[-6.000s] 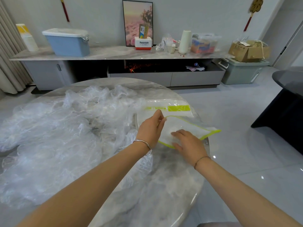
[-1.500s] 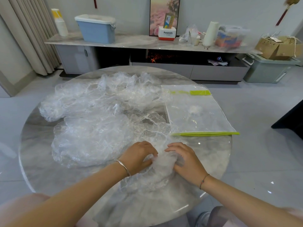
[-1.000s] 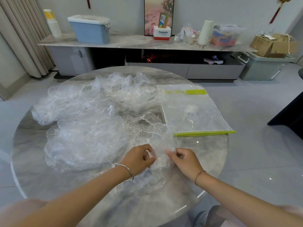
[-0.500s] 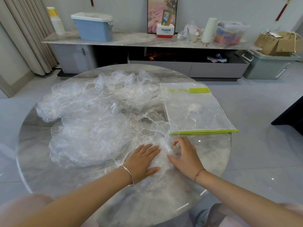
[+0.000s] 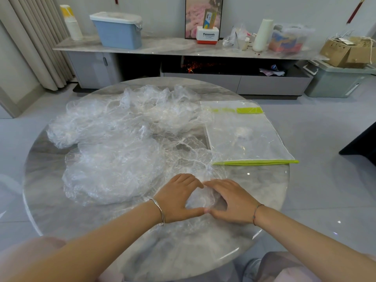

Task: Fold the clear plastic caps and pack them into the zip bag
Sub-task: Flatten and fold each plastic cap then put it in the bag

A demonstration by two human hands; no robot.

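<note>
1. The left hand (image 5: 177, 197), flat on the cap (image 5: 200, 199) half a second ago, now curls round it
2. The right hand (image 5: 232, 202) curls round its other side, thumbs touching
3. The cap sits bunched on the table (image 5: 264, 190), the zip bag (image 5: 244, 135) unmoved beyond

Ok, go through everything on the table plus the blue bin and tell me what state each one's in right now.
left hand: fingers curled round the bunched cap
right hand: curled round it from the other side, thumb tips touching
bunched cap: gathered small, not yet bagged
loose caps: unfolded, heaped
zip bag: lying flat, one folded wad inside; whether it is sealed is unclear
blue bin: lid on
</note>
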